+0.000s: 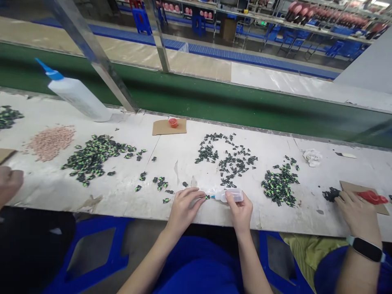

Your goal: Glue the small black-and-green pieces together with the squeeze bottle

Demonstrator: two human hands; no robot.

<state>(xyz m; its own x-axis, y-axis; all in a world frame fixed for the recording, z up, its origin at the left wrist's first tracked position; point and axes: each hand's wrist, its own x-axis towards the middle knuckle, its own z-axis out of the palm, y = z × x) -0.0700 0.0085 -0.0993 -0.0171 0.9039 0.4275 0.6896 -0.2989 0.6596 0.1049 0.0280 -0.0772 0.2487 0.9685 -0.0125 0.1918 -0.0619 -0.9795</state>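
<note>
Between the thumb and fingers of my left hand point(185, 206) is a small black and green part point(207, 197), too small to name more exactly. My right hand point(241, 210) is closed round a small clear squeeze bottle point(231, 195), which lies almost level with its blue tip pointing left. That tip meets or nearly meets the small part; I cannot tell which. Just beyond the bottle spreads a loose pile of small black pieces point(234, 165). A few black and green parts point(161, 183) are scattered left of my left hand.
A big white bottle with a blue nozzle point(81, 98) leans at the back left. Piles of black-green parts point(94, 157) and pink bits point(52, 143) lie left, another black-green pile point(280, 183) right. A red cap point(173, 123) sits on cardboard. Co-workers' hands point(358, 212) work at both sides.
</note>
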